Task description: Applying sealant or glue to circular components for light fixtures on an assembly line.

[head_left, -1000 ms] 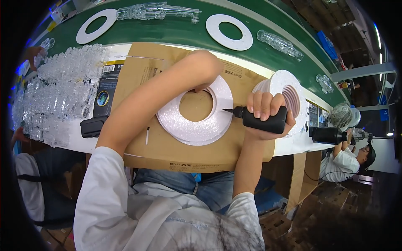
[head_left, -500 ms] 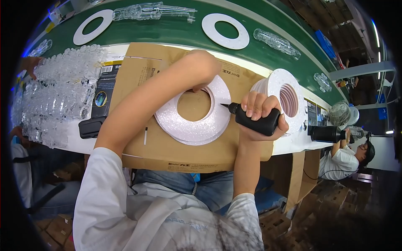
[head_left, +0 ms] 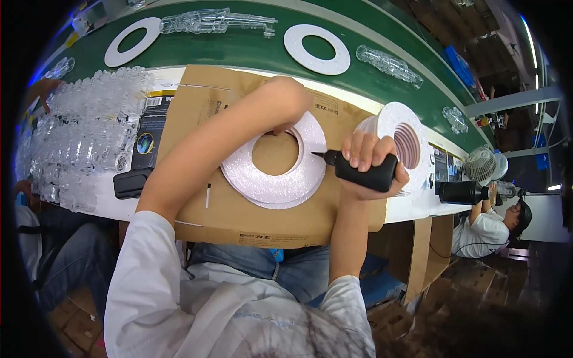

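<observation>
A flat white ring (head_left: 271,179) lies on a sheet of brown cardboard (head_left: 239,221) in front of me. My left hand (head_left: 285,106) reaches over it and presses on the ring's inner rim at the far side; its fingers are mostly hidden behind the wrist. My right hand (head_left: 373,161) grips a black pen-shaped power tool (head_left: 361,170), held sideways with its tip touching the ring's right edge. A stack of more white rings (head_left: 403,140) stands just behind my right hand.
A green conveyor belt (head_left: 250,48) runs along the back with two white rings (head_left: 316,49) and clear plastic parts (head_left: 218,21) on it. A heap of clear plastic pieces (head_left: 83,137) lies at my left. Another black tool (head_left: 459,192) and a small fan (head_left: 480,164) sit right; another person (head_left: 489,227) works there.
My right hand and the black tool have shifted slightly left and up along the ring's right edge. My left hand stays on the inner rim.
</observation>
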Available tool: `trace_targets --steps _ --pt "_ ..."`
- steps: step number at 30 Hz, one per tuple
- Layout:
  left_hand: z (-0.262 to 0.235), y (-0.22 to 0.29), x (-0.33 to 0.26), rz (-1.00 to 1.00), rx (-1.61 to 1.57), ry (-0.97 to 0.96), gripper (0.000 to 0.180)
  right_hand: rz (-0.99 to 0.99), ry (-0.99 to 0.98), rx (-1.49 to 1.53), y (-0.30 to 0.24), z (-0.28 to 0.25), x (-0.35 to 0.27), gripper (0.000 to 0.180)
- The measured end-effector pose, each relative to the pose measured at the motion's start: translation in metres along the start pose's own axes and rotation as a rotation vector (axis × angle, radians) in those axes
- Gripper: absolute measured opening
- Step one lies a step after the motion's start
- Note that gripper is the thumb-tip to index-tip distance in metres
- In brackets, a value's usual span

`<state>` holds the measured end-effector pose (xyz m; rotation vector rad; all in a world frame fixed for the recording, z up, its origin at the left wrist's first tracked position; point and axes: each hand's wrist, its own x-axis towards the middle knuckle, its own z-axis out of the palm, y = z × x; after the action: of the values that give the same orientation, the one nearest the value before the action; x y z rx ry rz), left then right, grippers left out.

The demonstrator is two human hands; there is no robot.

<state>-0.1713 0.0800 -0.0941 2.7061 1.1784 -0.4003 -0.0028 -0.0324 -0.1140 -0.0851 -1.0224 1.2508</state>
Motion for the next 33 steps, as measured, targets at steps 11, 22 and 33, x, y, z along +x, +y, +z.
trace_targets --steps 11,22,33 --pt "0.002 0.000 0.003 -0.021 -0.025 -0.046 0.035 0.029 -0.087 -0.289 -0.022 0.002 -0.002 0.038" --pt "-0.010 0.005 -0.002 -0.047 -0.048 -0.141 0.060 0.052 -0.018 -0.261 -0.021 0.000 0.000 0.038" --pt "0.001 -0.002 0.004 -0.005 -0.018 -0.050 0.037 0.052 -0.025 -0.200 -0.017 -0.007 0.004 0.039"
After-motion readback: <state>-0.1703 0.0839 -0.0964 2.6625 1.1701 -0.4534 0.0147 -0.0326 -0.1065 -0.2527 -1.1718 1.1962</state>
